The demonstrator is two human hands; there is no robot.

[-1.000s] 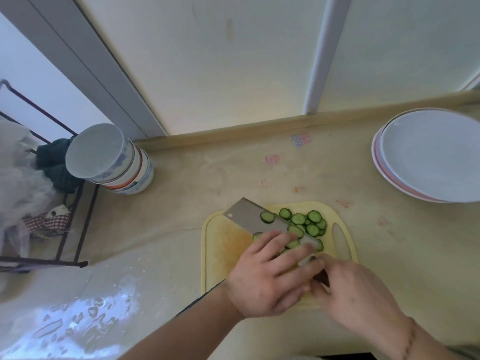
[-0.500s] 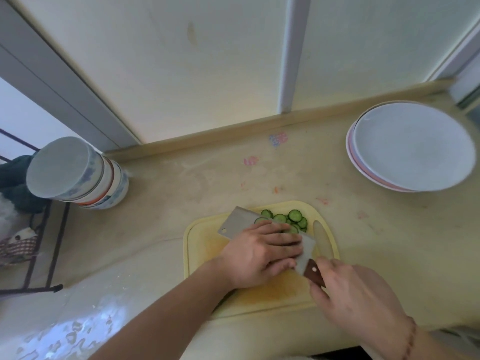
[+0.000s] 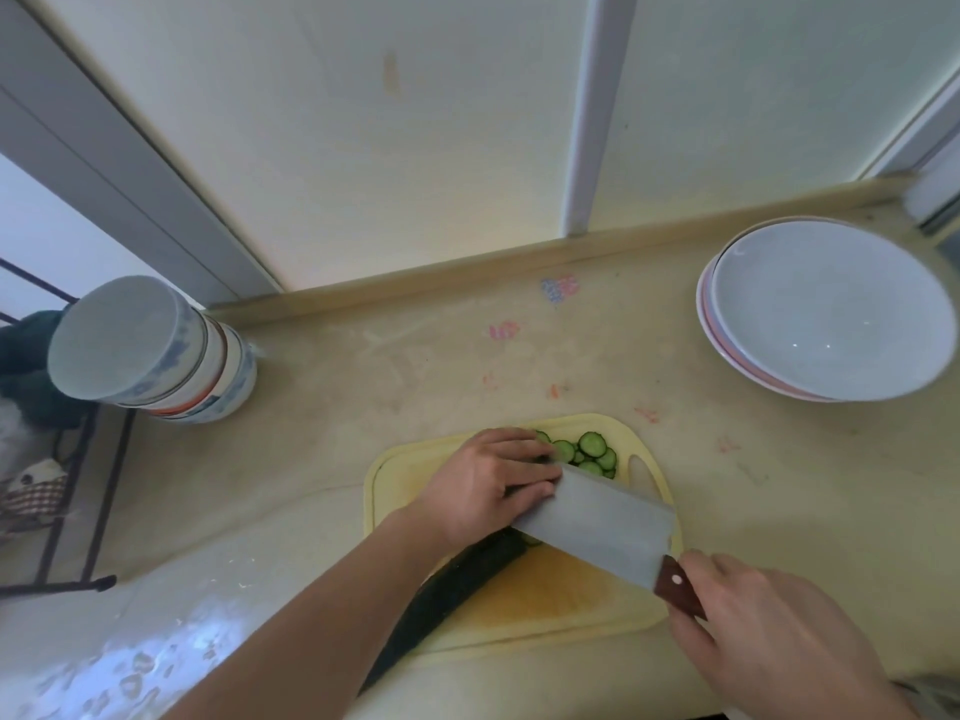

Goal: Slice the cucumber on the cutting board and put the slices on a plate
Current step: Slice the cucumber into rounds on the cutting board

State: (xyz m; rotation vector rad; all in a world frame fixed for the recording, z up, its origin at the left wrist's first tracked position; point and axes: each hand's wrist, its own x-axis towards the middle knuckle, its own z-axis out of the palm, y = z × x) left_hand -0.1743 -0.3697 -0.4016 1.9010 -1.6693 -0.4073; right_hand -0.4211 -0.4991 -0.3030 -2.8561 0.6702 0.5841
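Right hand [image 3: 769, 646] grips the wooden handle of the cleaver [image 3: 597, 519]; the blade lies tilted across the yellow cutting board [image 3: 550, 610], its flat side facing up. Left hand [image 3: 488, 485] sits at the blade's far end, fingers curled against the flat. Can't tell if it pinches a slice or just presses, since the fingertips are hidden by the steel.

Cucumber slices [image 3: 587, 452] are piled at the board's far edge, just beyond the left hand. A long dark uncut piece, probably the remaining cucumber [image 3: 457, 584], lies under the left forearm and hangs off the board's near-left edge.

Risks, as I judge them:
- Fingers touch the blade near the edge. Any slip of the handle hand drags steel across the knuckles.
- Slices carried on a tilted blade slide off. The plate [image 3: 826, 309] is well apart at the far right of the bench [image 3: 415, 366], so it's a long carry.
- The forearm can nudge the overhanging cucumber so it rolls off the board.
- Wet patch at the bench's near left; the board may skid if pushed that way.
- The plate sits on a stack, so dropping slices from height may scatter them.
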